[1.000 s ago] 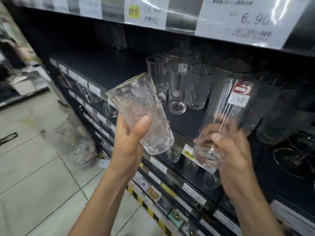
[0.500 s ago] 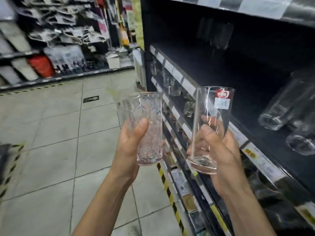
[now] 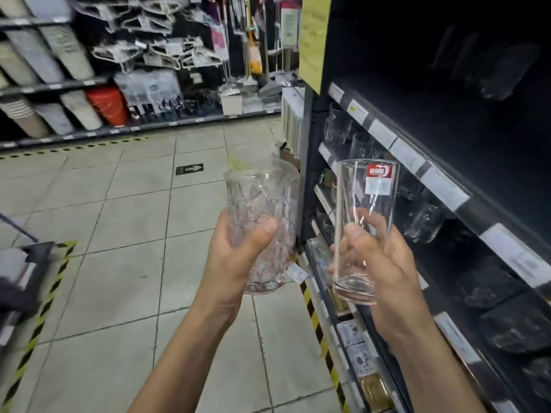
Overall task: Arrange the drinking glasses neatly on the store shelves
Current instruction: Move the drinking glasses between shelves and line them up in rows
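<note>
Left hand: the left hand (image 3: 235,257) grasps a textured glass (image 3: 262,225), upright, over the tiled aisle floor (image 3: 119,234).
Right hand: the right hand (image 3: 378,263) grasps a smooth labelled glass (image 3: 365,222), upright, just beside the dark shelves' (image 3: 441,186) front edge.

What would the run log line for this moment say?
left hand: grips textured glass, upright | right hand: grips plain stickered glass, upright | shelves: neither glass placed yet

Tiled floor (image 3: 119,234), black arrow sticker (image 3: 189,169), yellow-black hazard tape (image 3: 49,290); red bucket (image 3: 108,105) below white hangers (image 3: 143,52).
</note>
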